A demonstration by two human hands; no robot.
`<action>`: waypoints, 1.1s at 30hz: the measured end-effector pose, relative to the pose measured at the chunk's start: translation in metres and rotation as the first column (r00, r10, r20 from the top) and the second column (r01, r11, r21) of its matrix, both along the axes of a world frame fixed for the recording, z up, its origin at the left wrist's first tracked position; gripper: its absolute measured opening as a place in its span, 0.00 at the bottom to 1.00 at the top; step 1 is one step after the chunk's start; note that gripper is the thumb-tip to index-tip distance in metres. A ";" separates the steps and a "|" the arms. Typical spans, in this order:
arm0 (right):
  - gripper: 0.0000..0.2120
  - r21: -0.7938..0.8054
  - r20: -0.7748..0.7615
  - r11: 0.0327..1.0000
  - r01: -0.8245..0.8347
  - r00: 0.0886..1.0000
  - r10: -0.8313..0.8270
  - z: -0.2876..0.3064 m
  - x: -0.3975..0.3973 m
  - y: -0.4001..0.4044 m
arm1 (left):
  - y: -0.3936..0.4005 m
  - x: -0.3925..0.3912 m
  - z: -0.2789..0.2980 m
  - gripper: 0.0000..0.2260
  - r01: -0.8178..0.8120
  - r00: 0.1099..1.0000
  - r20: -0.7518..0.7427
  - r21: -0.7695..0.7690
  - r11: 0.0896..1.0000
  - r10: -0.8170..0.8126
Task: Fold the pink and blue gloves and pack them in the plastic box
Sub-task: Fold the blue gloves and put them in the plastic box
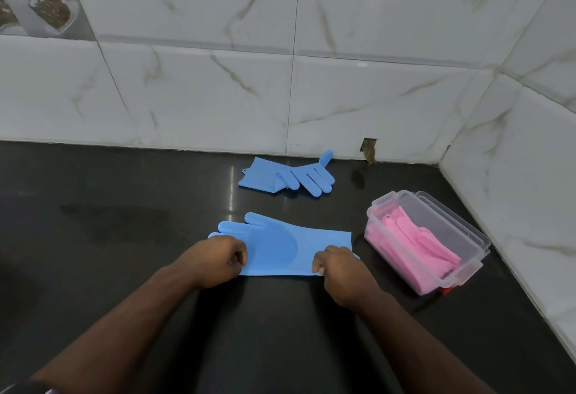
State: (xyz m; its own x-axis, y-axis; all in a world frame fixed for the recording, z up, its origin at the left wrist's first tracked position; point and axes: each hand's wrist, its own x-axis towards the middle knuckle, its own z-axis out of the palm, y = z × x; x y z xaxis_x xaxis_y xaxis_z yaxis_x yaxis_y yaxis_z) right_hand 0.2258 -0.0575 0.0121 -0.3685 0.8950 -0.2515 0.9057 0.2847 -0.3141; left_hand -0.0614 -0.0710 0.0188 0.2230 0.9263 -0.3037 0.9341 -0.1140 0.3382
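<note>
Blue glove (pixel 280 247) lies flat on the dark table (pixel 124 222) right in front of me, its finger end pointing left and its cuff toward the right, with the round ridged patch on the palm facing up. My left hand (pixel 215 261) is curled over the near edge at the finger end, fingers (pixel 238 258) closed in a pinch on the glove's edge. My right hand (pixel 339 264) does the same at the cuff end, its fingers (pixel 319 261) tucked down and gripping the near edge of the cuff. The near edge of the glove runs straight between my two hands. A second blue glove (pixel 286 177) rests farther back on the table, close to the marble-tiled wall (pixel 218 88), partly folded over itself with its fingers spread to the right. To my right, just beside the cuff of the near glove, sits the clear plastic box (pixel 461 231), open, with the pink gloves (pixel 417 244) lying inside it. A red latch shows at the box's near corner.
</note>
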 end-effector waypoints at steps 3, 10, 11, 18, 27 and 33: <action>0.14 0.021 -0.011 1.000 0.023 1.000 -0.023 0.002 -0.005 0.000 | 0.000 0.003 -0.003 0.16 0.061 0.996 -0.062 0.075 0.995 -0.056; 0.17 -0.013 0.014 1.000 0.016 1.000 -0.015 0.000 -0.023 -0.005 | 0.001 0.006 -0.007 0.02 0.067 0.996 -0.058 0.067 0.995 -0.064; 0.17 -0.008 0.024 1.000 0.015 1.000 -0.015 0.000 -0.024 -0.005 | 0.002 0.005 -0.007 0.02 0.069 0.996 -0.058 0.051 0.996 -0.066; 0.16 0.051 -0.063 0.995 0.085 0.995 -0.081 -0.003 -0.033 -0.008 | -0.002 -0.007 0.008 0.08 0.050 0.998 -0.049 -0.004 0.999 -0.050; 0.23 0.030 0.063 0.993 0.118 0.991 -0.119 -0.006 -0.039 -0.015 | -0.008 0.009 -0.020 0.31 0.098 0.986 -0.148 0.109 0.989 -0.082; 0.18 0.008 -0.010 0.977 0.214 0.977 -0.214 -0.005 -0.034 -0.018 | -0.009 0.004 -0.020 0.24 0.058 0.996 -0.076 0.215 0.975 -0.043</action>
State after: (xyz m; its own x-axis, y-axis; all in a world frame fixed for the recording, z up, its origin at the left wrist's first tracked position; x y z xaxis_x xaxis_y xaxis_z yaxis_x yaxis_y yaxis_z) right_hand 0.1917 -0.0753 0.0069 -0.1704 0.9555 -0.2407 0.9431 0.0874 -0.3209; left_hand -0.0571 -0.0800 -0.0007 0.2562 0.9600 -0.1131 0.9460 -0.2249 0.2333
